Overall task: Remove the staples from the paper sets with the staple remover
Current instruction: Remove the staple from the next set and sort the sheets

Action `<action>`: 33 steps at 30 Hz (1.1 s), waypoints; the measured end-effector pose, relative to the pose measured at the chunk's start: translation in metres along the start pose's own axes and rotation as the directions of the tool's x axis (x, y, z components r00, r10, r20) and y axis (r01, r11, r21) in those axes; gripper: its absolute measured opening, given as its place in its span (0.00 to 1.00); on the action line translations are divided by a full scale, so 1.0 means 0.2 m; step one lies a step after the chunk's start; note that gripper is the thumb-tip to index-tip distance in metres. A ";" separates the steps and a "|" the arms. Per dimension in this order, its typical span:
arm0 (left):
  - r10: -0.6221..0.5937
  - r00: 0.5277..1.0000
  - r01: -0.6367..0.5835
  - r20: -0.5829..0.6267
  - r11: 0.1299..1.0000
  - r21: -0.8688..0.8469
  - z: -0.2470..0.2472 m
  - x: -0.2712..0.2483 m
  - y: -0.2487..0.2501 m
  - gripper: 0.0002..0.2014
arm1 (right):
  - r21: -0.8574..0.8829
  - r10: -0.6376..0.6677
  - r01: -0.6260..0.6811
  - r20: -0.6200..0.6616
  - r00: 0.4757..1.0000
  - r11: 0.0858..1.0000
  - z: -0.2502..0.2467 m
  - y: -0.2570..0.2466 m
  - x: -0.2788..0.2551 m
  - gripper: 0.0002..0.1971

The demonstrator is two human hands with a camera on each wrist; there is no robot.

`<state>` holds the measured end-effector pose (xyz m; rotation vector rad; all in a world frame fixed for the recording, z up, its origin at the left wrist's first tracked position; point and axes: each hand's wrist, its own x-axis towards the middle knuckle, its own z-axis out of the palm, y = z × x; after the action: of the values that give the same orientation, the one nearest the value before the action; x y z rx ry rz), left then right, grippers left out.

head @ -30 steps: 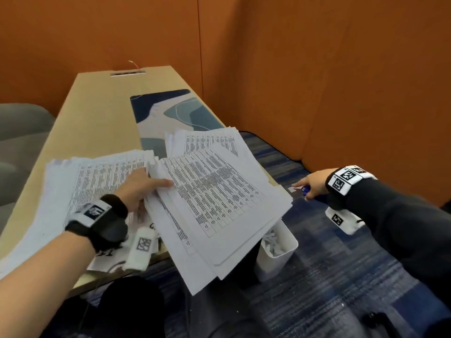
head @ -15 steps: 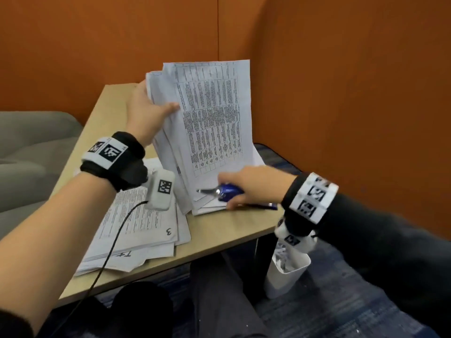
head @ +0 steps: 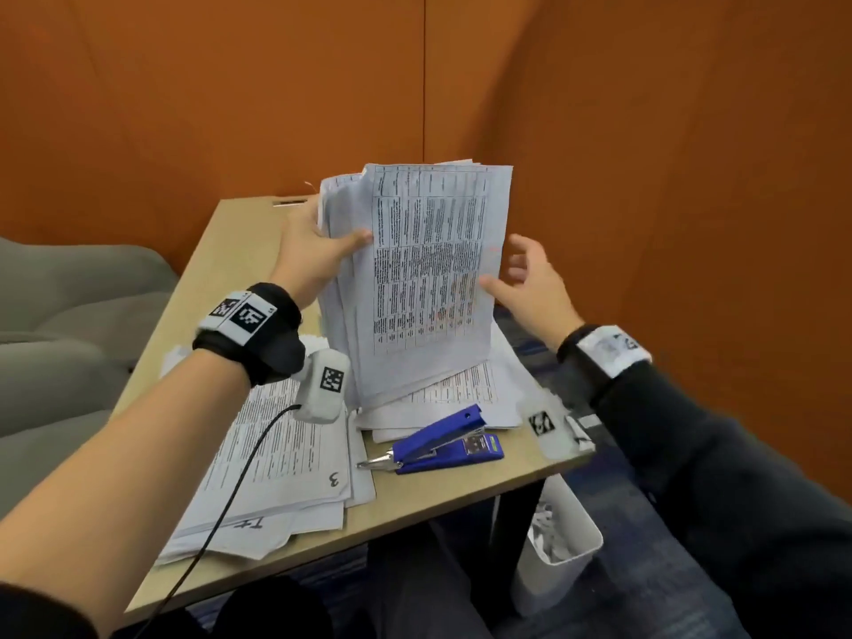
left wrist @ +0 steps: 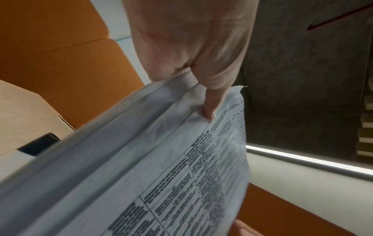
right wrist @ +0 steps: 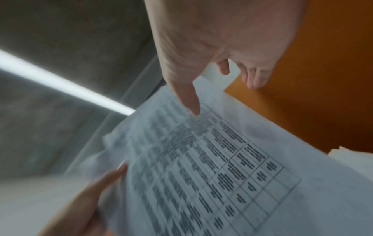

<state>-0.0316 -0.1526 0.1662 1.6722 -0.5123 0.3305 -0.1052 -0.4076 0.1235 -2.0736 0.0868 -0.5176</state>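
My left hand (head: 334, 251) holds a thick stack of printed paper sets (head: 424, 279) upright on its lower edge on the table, thumb on the front sheet and fingers behind. The left wrist view shows that thumb (left wrist: 210, 110) pressing the stack (left wrist: 161, 175). My right hand (head: 514, 272) is spread open at the stack's right edge, its thumb touching the front sheet (right wrist: 201, 167). The blue stapler-style staple remover (head: 442, 442) lies on the table in front of the stack, with neither hand on it.
Flat piles of loose sheets (head: 286, 454) cover the table's near left; the wooden table (head: 461, 500) ends just past the tool. A white bin (head: 558, 546) with paper scraps stands on the floor at the right. Grey sofa (head: 69, 315) at left, orange walls behind.
My left hand lifted the stack from flat to upright. My right hand brought the blue tool up from the floor side, set it on the table, let go and rose to the stack.
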 end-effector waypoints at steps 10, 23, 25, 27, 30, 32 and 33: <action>0.102 0.992 -0.094 0.072 0.989 -0.110 0.12 0.08 0.18 0.04 | 0.502 -0.008 0.012 -0.011 1.000 0.865 -0.05 -0.06 0.25 0.23; -0.125 0.872 0.034 -0.473 0.980 -0.196 0.33 0.03 -0.11 0.05 | 0.606 -0.006 -0.007 0.020 1.000 0.795 0.07 -0.01 0.17 0.20; -0.101 0.880 0.037 -0.464 0.989 -0.146 0.34 0.05 -0.11 0.06 | 0.636 -0.026 -0.002 0.035 0.999 0.772 0.06 -0.02 0.18 0.23; -0.092 0.923 0.074 -0.374 0.995 -0.063 0.34 0.03 -0.15 0.09 | 0.620 -0.015 -0.042 0.086 0.996 0.783 0.06 -0.01 0.17 0.26; 0.019 0.937 -0.030 -0.350 0.999 -0.024 0.33 0.02 -0.15 0.09 | 0.582 0.001 -0.074 0.125 0.992 0.810 0.09 0.00 0.18 0.25; 0.148 0.915 -0.163 -0.376 0.987 -0.008 0.31 0.04 -0.13 0.13 | 0.564 -0.010 -0.062 0.124 0.992 0.824 0.11 0.00 0.19 0.22; 0.227 0.897 -0.229 -0.380 0.973 0.040 0.31 0.05 -0.12 0.19 | 0.557 -0.013 -0.058 0.123 0.992 0.829 0.11 0.00 0.20 0.21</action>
<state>-0.0156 -0.2120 0.1397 1.4920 -0.4126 0.8111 -0.0604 -0.3994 0.1269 -1.5147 -0.1050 -0.3451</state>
